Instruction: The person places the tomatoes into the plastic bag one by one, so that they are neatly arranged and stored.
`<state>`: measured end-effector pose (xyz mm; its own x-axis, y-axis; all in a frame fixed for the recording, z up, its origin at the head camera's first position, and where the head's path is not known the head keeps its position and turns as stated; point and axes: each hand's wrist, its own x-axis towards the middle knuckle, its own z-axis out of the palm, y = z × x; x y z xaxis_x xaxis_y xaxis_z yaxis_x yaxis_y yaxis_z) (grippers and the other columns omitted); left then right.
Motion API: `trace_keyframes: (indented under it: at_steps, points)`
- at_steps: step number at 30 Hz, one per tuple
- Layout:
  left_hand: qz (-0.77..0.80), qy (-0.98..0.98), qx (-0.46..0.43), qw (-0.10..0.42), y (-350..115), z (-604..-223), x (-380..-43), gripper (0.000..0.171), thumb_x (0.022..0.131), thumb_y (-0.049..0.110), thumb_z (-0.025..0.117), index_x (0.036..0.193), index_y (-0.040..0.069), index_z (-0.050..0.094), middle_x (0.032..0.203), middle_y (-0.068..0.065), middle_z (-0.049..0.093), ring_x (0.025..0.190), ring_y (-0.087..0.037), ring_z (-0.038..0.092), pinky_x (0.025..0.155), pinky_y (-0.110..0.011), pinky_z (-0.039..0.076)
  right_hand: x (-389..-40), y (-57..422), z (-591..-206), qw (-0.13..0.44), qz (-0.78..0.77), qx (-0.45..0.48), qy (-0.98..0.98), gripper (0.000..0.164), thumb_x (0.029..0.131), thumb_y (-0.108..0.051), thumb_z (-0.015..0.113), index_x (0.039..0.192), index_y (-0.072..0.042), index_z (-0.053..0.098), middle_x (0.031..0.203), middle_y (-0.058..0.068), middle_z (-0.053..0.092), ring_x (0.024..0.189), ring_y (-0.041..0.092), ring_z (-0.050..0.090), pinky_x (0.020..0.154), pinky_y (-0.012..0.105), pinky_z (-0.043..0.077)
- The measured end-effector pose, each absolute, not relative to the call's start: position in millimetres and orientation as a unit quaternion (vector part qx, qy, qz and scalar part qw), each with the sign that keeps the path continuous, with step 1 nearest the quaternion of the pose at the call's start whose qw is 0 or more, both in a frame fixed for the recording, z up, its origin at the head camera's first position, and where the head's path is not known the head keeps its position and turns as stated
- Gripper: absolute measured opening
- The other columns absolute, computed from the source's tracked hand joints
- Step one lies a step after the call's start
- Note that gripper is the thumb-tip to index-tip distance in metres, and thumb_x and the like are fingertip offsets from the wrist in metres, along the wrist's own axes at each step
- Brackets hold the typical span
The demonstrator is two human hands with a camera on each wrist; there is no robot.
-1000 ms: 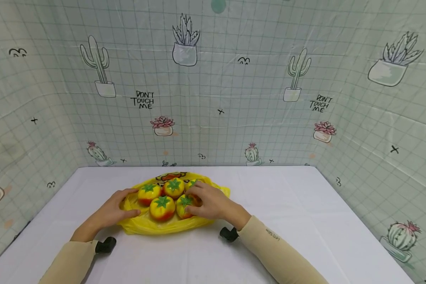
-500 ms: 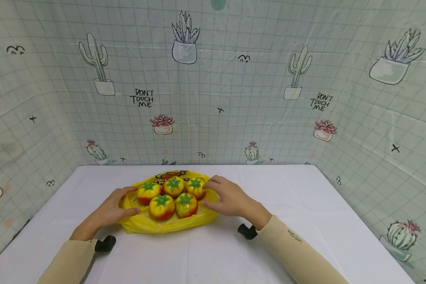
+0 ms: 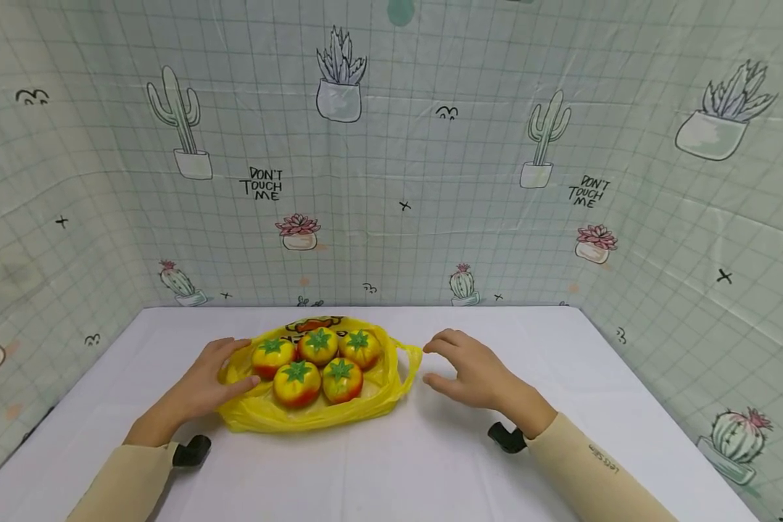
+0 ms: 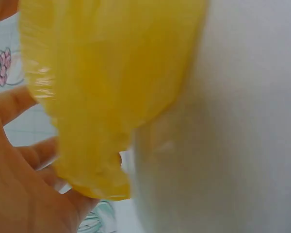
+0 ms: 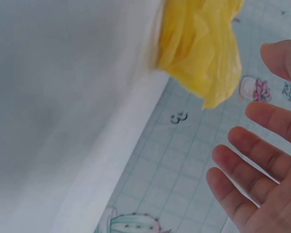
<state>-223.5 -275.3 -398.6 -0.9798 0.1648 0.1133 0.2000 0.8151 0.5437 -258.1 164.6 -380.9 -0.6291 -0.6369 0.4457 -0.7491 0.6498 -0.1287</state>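
Note:
A yellow plastic bag (image 3: 300, 419) lies spread on the table. On it sit several round yellow-and-red toy tomatoes (image 3: 298, 384) with green star-shaped tops, grouped in two rows. My left hand (image 3: 209, 380) is at the bag's left side, thumb and fingers spread around its edge. In the left wrist view, the fingers (image 4: 22, 104) show behind the bag's yellow film (image 4: 111, 63). To the right of the bag, my right hand (image 3: 473, 370) has relaxed fingers and holds nothing. Its fingertips are close to the bag's right handle loop (image 3: 412, 360). The right wrist view shows the fingers (image 5: 252, 145) spread beside the bag (image 5: 203, 58).
A white cloth covers the table (image 3: 378, 478). Behind it and along both sides hangs a grid-patterned curtain (image 3: 391, 159) printed with cacti and potted plants. A black wrist mount (image 3: 192, 451) sits under the left wrist, another mount (image 3: 507, 438) under the right.
My right hand has moved right, off the tomatoes and out past the bag's edge. The bag's right handle loop now stands out to the right. My left hand has barely moved.

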Motion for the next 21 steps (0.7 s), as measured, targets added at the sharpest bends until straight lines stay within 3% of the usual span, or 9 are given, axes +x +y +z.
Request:
trace_keyframes:
  at_steps: [7, 21]
  points:
    - [-0.238, -0.961, -0.121, 0.068, -273.3, -388.5, -216.6, 0.077, 0.086, 0.049, 0.063, 0.144, 0.005, 0.037, 0.149, -0.030, 0.018, 0.131, -0.052, 0.023, 0.094, -0.074, 0.028, -258.3, 199.8, -388.6, 0.186, 0.112, 0.354, -0.910, 0.034, 0.084, -0.034, 0.070, 0.111, -0.014, 0.065, 0.111, 0.000, 0.059, 0.099, 0.017, 0.058, 0.082, 0.037, 0.051]
    - [-0.121, -0.965, -0.186, 0.142, -294.2, -369.1, -194.5, 0.071, 0.083, 0.054, 0.065, 0.137, 0.011, 0.048, 0.148, -0.024, 0.028, 0.127, -0.047, 0.033, 0.093, -0.068, 0.036, -259.7, 272.7, -385.1, 0.194, 0.068, 0.295, -0.933, 0.054, 0.085, -0.041, 0.069, 0.125, -0.008, 0.058, 0.121, 0.010, 0.057, 0.109, 0.031, 0.056, 0.088, 0.050, 0.047]
